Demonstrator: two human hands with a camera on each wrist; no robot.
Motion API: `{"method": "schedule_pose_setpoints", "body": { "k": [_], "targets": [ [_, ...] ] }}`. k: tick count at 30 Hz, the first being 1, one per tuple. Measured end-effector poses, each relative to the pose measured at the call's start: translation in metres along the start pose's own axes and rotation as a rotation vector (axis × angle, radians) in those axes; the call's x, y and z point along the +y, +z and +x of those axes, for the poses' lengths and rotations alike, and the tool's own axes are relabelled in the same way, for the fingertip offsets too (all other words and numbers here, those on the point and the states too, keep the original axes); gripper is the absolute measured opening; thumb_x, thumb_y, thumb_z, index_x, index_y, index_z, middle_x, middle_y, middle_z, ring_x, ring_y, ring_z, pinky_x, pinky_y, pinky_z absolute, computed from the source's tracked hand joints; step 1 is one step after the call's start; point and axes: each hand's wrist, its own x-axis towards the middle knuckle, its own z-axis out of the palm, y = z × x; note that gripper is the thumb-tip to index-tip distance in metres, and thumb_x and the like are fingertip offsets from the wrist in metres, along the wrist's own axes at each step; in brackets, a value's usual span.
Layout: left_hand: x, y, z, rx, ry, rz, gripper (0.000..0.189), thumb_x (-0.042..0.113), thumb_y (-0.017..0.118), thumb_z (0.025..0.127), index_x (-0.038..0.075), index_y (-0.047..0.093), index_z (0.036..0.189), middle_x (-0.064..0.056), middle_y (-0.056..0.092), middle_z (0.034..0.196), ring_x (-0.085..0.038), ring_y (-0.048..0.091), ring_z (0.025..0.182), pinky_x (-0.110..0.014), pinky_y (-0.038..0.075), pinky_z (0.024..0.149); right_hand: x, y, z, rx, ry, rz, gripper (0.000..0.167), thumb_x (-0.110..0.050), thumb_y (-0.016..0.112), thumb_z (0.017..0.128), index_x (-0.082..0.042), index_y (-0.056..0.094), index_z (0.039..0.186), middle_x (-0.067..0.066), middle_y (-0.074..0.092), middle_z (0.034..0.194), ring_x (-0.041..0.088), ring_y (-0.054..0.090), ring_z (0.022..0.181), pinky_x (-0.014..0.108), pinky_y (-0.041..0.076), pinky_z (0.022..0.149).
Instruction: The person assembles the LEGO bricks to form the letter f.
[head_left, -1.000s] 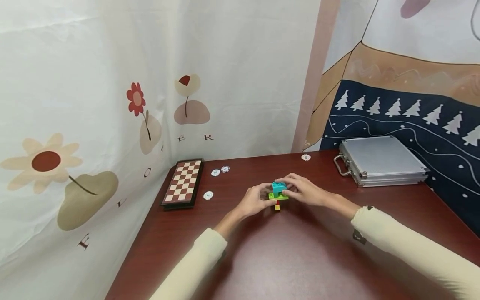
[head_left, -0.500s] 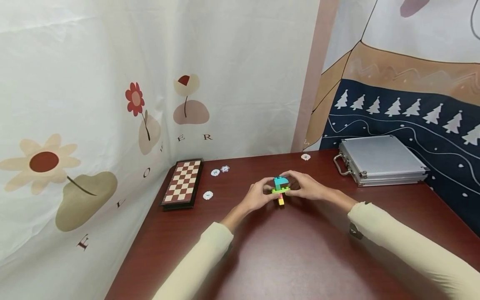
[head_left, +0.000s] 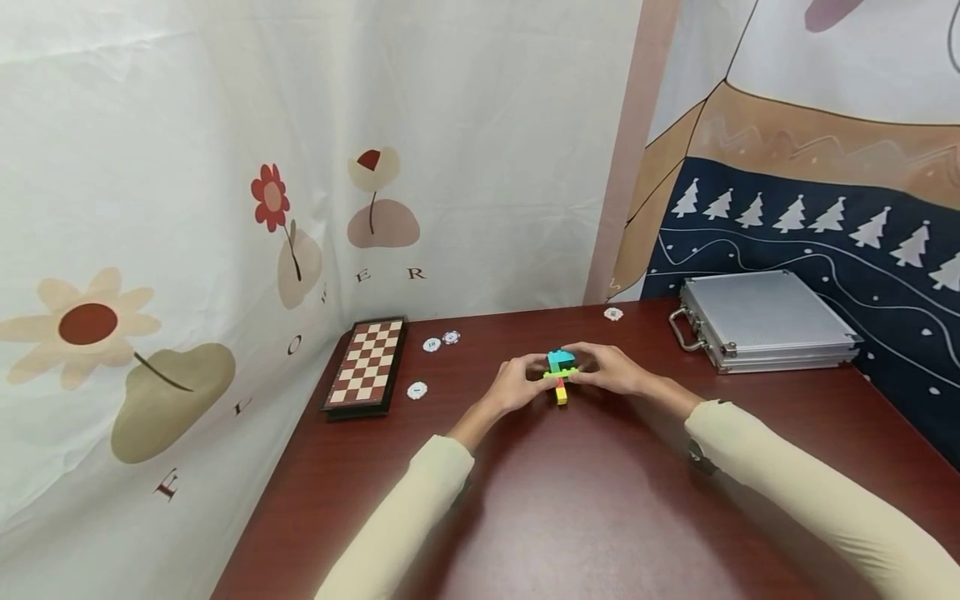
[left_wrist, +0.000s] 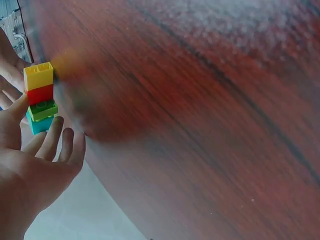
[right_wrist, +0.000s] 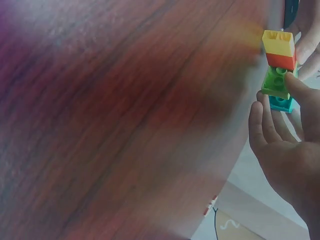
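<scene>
A stack of toy building bricks (head_left: 561, 374) is held between my two hands over the table. My left hand (head_left: 516, 383) pinches it from the left, thumb near the red brick (left_wrist: 41, 94). From the other side my right hand (head_left: 611, 369) grips it, its thumb at the green brick (right_wrist: 275, 82) and its fingers around the teal brick (right_wrist: 281, 103). A yellow brick (left_wrist: 39, 76) forms the lower end, its hollow underside showing in both wrist views. The teal piece tops the stack in the head view, partly covered by fingers.
A chessboard case (head_left: 367, 367) lies at the table's back left, with white poker chips (head_left: 417, 390) beside it. Another chip (head_left: 613, 314) is by the back edge. A silver metal case (head_left: 768, 321) stands back right. Printed curtains (head_left: 480, 150) border the table.
The brick stack has shifted slightly away from me and tilted, both hands moving with it. My right thumb has gone from the teal brick down to the green one.
</scene>
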Motion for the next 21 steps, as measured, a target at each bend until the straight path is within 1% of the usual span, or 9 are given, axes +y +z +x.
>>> {"method": "schedule_pose_setpoints", "body": {
  "k": [5,11,16,21],
  "targets": [
    [-0.0007,0.0004,0.0018,-0.007,-0.006,0.031,0.052,0.032,0.075,0.098,0.006,0.063,0.141,-0.008,0.072,0.128,-0.02,0.065,0.122,-0.038,0.052,0.101,0.001,0.003,0.0017,0.017,0.027,-0.037,0.052,-0.014,0.075,0.097,0.002,0.057,0.143,0.02,0.07,0.123,0.031,0.073,0.105,0.05,0.056,0.095],
    [-0.0008,0.0008,0.0028,-0.028,-0.02,0.066,0.05,0.031,0.073,0.1,0.005,0.064,0.141,-0.009,0.072,0.129,-0.021,0.063,0.124,-0.038,0.052,0.1,0.002,0.0057,0.002,-0.003,0.074,-0.067,0.053,-0.018,0.075,0.098,0.004,0.058,0.143,0.022,0.071,0.123,0.031,0.072,0.106,0.049,0.055,0.096],
    [-0.0015,0.0016,0.0026,-0.042,-0.024,0.067,0.05,0.031,0.071,0.101,0.003,0.062,0.142,-0.009,0.072,0.129,-0.02,0.063,0.122,-0.035,0.053,0.097,0.0035,0.0071,0.0012,-0.015,0.077,-0.076,0.055,-0.018,0.074,0.098,0.006,0.056,0.144,0.022,0.071,0.123,0.03,0.071,0.108,0.049,0.055,0.096],
    [-0.0022,0.0015,0.0013,-0.044,-0.03,0.06,0.05,0.032,0.07,0.101,0.004,0.063,0.142,-0.009,0.072,0.129,-0.02,0.063,0.12,-0.035,0.053,0.095,0.0054,0.0073,0.0003,-0.015,0.073,-0.081,0.054,-0.018,0.074,0.098,0.006,0.056,0.144,0.021,0.071,0.122,0.027,0.072,0.103,0.047,0.056,0.093]
  ]
}}
